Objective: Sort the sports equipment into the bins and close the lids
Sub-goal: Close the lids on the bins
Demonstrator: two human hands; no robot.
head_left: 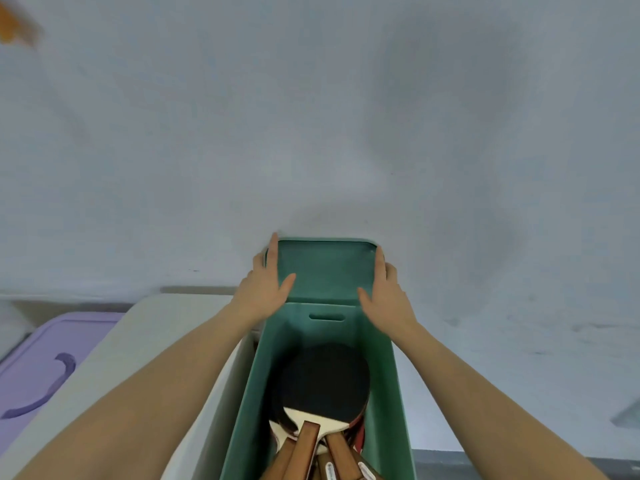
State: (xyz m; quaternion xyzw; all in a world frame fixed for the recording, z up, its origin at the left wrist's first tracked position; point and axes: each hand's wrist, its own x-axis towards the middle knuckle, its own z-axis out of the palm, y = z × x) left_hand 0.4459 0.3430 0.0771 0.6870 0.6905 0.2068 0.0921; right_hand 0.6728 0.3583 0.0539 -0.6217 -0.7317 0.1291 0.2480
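Observation:
A green bin point(391, 382) stands open at the bottom centre. Inside it lie several table tennis paddles point(325, 379) with black rubber and wooden handles. The green lid point(325, 268) stands raised at the bin's far end, against the pale wall. My left hand point(266, 289) grips the lid's left edge, thumb on its inner face. My right hand point(384, 296) grips the lid's right edge the same way. Both forearms reach in from the bottom corners.
A white bin point(156, 334) with its lid shut sits left of the green one. Further left is a purple bin point(41, 375) with a curved handle on its lid. A pale wall fills the upper view. An orange blur point(14, 26) shows at top left.

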